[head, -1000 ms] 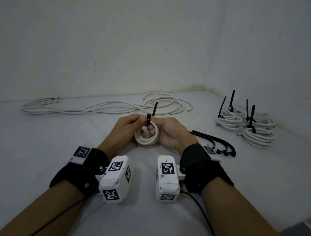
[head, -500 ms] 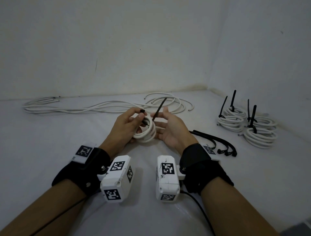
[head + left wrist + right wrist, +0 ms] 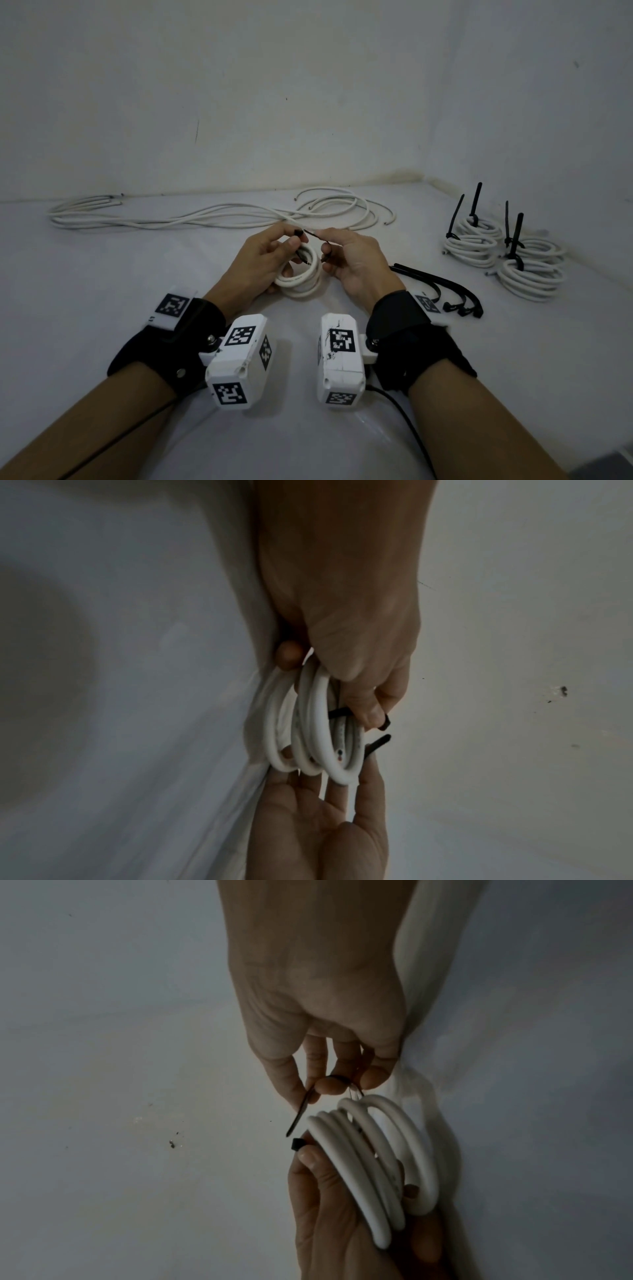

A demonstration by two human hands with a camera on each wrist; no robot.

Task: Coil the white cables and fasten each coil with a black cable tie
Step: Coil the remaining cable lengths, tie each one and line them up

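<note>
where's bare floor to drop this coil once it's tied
Widest bare patch: left of the left hand, below the loose white cables. A narrower gap lies between the spare black ties and the tied coils. It is crowded along the back and in the right corner, and the coil sits between both hands.

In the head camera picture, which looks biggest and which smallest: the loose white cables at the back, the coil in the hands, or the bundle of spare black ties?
1. Loose white cables, spread widest.
2. Spare black ties.
3. Coil in the hands.
The last two look close, so their order is unsure.
</note>
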